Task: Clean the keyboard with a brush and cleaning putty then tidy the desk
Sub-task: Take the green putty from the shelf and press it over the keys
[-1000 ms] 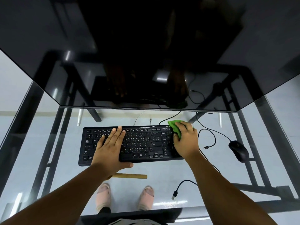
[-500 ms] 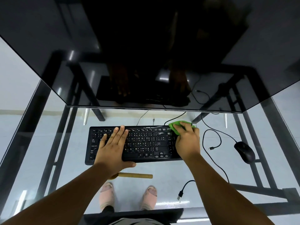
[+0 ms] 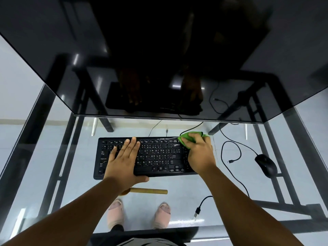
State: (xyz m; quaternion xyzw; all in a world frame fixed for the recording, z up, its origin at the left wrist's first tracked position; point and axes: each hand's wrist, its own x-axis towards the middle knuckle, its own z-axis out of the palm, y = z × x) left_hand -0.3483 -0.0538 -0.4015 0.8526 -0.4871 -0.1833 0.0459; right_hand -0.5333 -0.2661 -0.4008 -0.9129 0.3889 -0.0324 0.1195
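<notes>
Computer desk setup, office or home unclear: glass surface [image 3: 230, 183], dark monitor [image 3: 159, 59], keyboard [image 3: 159, 157], mouse [image 3: 265, 165], loose cables [image 3: 232, 153].

The keyboard [image 3: 142, 156] lay on the glass desk [image 3: 221, 183] in front of the monitor [image 3: 159, 59] — the left hand [image 3: 124, 162] rested on its left half, the right hand [image 3: 199, 153] on its right end, over the putty [image 3: 186, 137]. The mouse [image 3: 265, 165] sat well to the right, a cable [image 3: 230, 151] between the two. The brush handle [image 3: 149, 191] lay just in front of the keyboard — a USB plug [image 3: 197, 213] nearer right.
</notes>
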